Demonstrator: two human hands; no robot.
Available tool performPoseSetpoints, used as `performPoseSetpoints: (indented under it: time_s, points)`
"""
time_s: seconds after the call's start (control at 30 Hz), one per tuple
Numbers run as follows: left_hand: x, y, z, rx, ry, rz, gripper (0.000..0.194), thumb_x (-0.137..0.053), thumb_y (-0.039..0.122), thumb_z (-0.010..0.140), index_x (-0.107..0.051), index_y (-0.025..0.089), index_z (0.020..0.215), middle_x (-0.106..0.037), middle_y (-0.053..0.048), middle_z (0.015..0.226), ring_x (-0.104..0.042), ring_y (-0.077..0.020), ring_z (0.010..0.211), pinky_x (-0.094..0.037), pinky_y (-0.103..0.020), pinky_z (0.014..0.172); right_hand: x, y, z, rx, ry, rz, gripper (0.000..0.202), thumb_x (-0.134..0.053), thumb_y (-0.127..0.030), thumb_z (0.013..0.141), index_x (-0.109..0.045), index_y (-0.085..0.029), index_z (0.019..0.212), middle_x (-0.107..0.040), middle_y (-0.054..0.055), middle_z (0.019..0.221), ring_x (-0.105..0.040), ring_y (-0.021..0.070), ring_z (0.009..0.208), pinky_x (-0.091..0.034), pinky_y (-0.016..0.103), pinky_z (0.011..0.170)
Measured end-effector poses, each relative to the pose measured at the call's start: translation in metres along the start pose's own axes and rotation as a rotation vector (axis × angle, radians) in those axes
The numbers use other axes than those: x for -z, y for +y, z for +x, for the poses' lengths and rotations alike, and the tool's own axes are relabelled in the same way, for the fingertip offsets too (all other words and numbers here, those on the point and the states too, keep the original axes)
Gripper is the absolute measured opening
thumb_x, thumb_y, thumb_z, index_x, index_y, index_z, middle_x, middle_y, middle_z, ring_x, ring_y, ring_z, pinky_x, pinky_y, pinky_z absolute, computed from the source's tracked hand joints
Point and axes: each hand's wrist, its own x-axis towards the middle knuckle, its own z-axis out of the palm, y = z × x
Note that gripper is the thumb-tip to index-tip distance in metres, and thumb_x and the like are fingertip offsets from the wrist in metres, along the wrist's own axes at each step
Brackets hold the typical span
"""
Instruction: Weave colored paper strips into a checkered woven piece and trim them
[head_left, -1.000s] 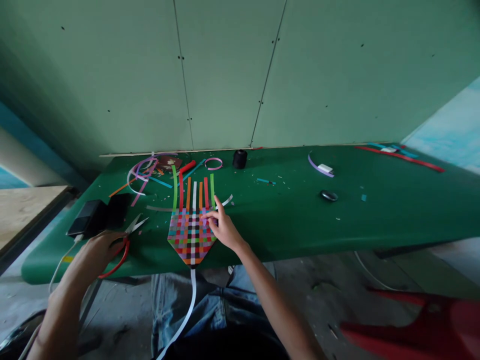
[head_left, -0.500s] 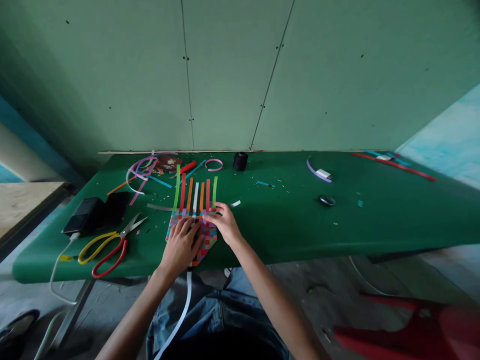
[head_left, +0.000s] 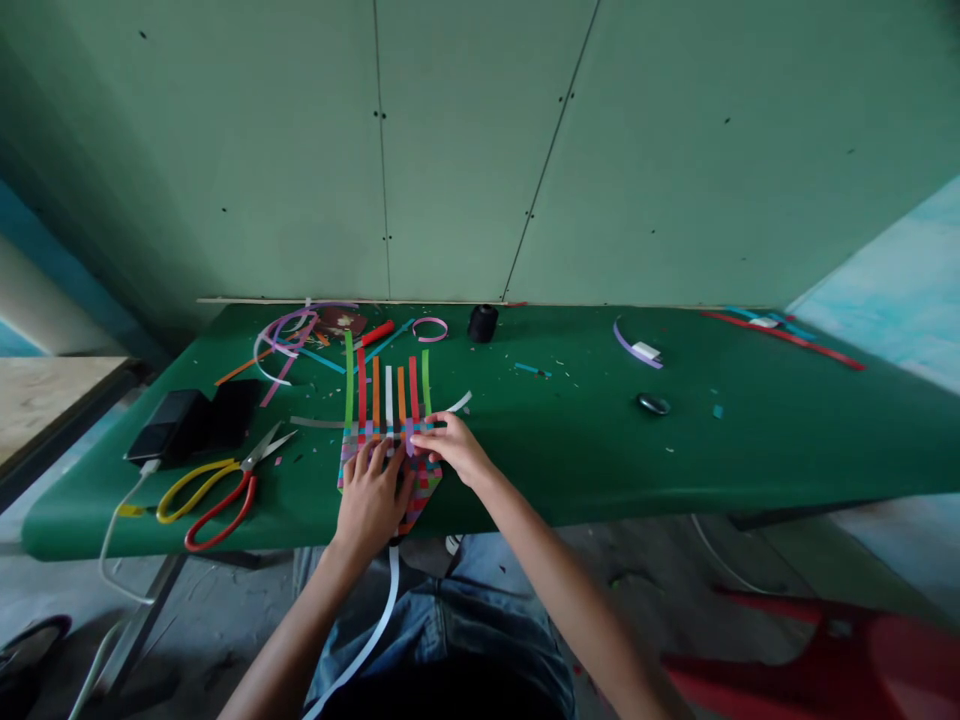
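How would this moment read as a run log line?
Left hand: on woven mat | right hand: at its upper right, grip unclear | scissors: blades open, on table left of mat

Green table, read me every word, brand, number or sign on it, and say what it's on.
No text can be read.
White piece: too small to tell.
Black box: too dark to tell.
Scissors: no legible mark.
Woven piece: no lettering visible.
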Motion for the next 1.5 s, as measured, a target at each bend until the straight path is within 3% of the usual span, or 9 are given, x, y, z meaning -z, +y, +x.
performPoseSetpoints:
  time_s: [0.17, 0.4, 0.6, 0.83, 0.97, 1.2, 1.5]
  points:
    - [0.011, 0.003, 0.001, -0.016, -0.031, -0.001, 0.040, -0.054, 0.038, 0.104, -0.068, 0.024, 0.139, -0.062, -0.013, 0.147, -0.051, -0.0383, 0.135, -0.046, -0.057, 0.109, 0.005, -0.006, 0.004, 0.047, -0.119, -0.029, 0.035, -0.088, -0.024, 0.070, -0.061, -0.019, 0.092, -0.073, 0.000, 0.081, -0.068, 0.0128, 0.067, -0.054, 0.023, 0.062]
    - [0.016, -0.009, 0.012, -0.052, -0.109, -0.007, 0.047, -0.058, 0.047, 0.102, -0.063, 0.031, 0.145, -0.066, -0.010, 0.136, -0.055, -0.0360, 0.124, -0.047, -0.054, 0.102, -0.004, 0.002, 0.024, 0.509, -0.005, -0.316, 0.012, -0.071, -0.030, 0.088, -0.066, -0.021, 0.095, -0.073, 0.003, 0.092, -0.071, 0.0175, 0.084, -0.056, 0.029, 0.078]
    - [0.011, -0.014, 0.009, -0.069, -0.097, -0.013, 0.051, -0.056, 0.048, 0.103, -0.056, 0.033, 0.152, -0.063, -0.010, 0.140, -0.052, -0.0357, 0.130, -0.044, -0.054, 0.106, 0.000, 0.010, 0.029, 0.685, 0.030, -0.552, 0.011, -0.059, -0.024, 0.098, -0.071, -0.022, 0.100, -0.077, 0.005, 0.099, -0.072, 0.0197, 0.092, -0.055, 0.029, 0.079]
    - [0.015, -0.013, 0.010, -0.070, -0.097, -0.014, 0.048, -0.053, 0.048, 0.105, -0.060, 0.030, 0.148, -0.064, -0.011, 0.140, -0.052, -0.0358, 0.129, -0.046, -0.054, 0.105, 0.002, 0.007, 0.027, 0.727, 0.015, -0.708, 0.017, -0.055, -0.012, 0.098, -0.069, -0.021, 0.099, -0.074, 0.006, 0.099, -0.070, 0.0194, 0.091, -0.054, 0.031, 0.086]
    - [0.015, -0.013, 0.010, -0.064, -0.092, -0.016, 0.047, -0.054, 0.047, 0.105, -0.061, 0.030, 0.148, -0.064, -0.011, 0.140, -0.052, -0.0362, 0.129, -0.046, -0.055, 0.104, 0.003, 0.003, 0.027, 0.700, -0.061, -0.744, 0.023, -0.050, -0.007, 0.098, -0.067, -0.022, 0.099, -0.072, 0.006, 0.101, -0.069, 0.0197, 0.094, -0.053, 0.032, 0.089]
    - [0.013, -0.013, 0.009, -0.062, -0.091, -0.015, 0.047, -0.054, 0.047, 0.104, -0.061, 0.030, 0.147, -0.064, -0.011, 0.140, -0.052, -0.0363, 0.129, -0.046, -0.056, 0.104, 0.000, 0.000, 0.026, 0.655, -0.069, -0.799, 0.024, -0.051, -0.003, 0.096, -0.067, -0.022, 0.098, -0.072, 0.006, 0.100, -0.068, 0.0197, 0.093, -0.052, 0.031, 0.088]
    - [0.013, -0.014, 0.009, -0.065, -0.089, -0.017, 0.049, -0.054, 0.048, 0.104, -0.059, 0.031, 0.150, -0.063, -0.010, 0.141, -0.051, -0.0367, 0.130, -0.045, -0.055, 0.106, 0.004, 0.000, 0.030, 0.648, -0.174, -0.792, 0.029, -0.048, 0.001, 0.093, -0.066, -0.021, 0.097, -0.073, 0.005, 0.101, -0.067, 0.0190, 0.097, -0.050, 0.031, 0.091]
